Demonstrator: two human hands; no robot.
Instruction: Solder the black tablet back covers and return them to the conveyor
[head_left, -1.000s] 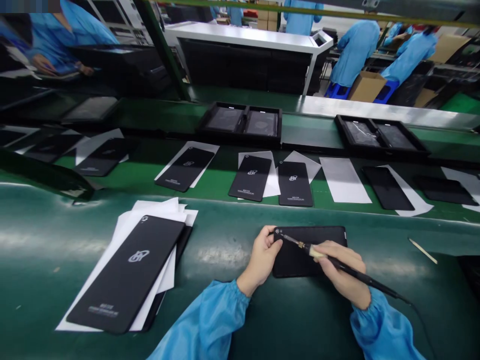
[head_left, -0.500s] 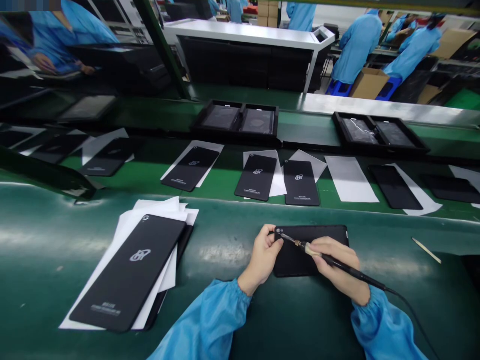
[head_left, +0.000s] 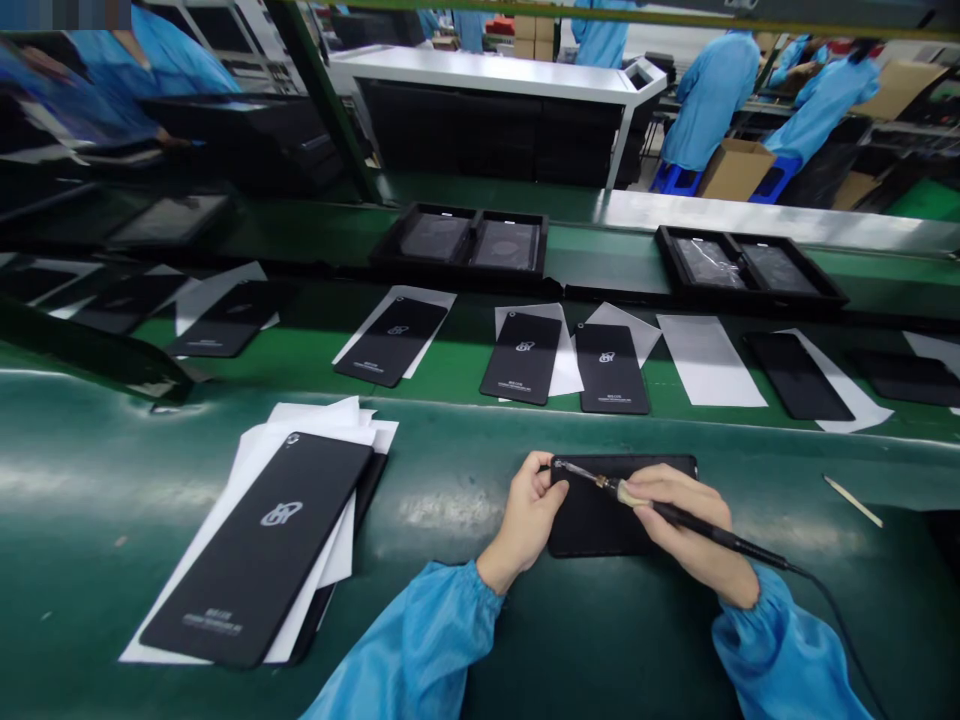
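A black tablet back cover lies flat on the green bench before me. My left hand pinches its upper left corner between thumb and fingers. In my right hand is a soldering iron, gripped like a pen, its cord trailing off at the lower right. The iron's metal tip touches or hovers just over the small round hole at that corner; I cannot tell which. To the left lies a stack of black covers with white paper sheets between them.
Behind the bench runs a green belt carrying several black covers on white sheets. Black trays with wrapped pieces sit farther back. A thin pale stick lies at right. A green post rises at left. People in blue work beyond.
My right hand and the iron have shifted slightly right, and the tip now sits closer to the corner hole. The covers on the belt have slid a little to the right. My left hand stays put.
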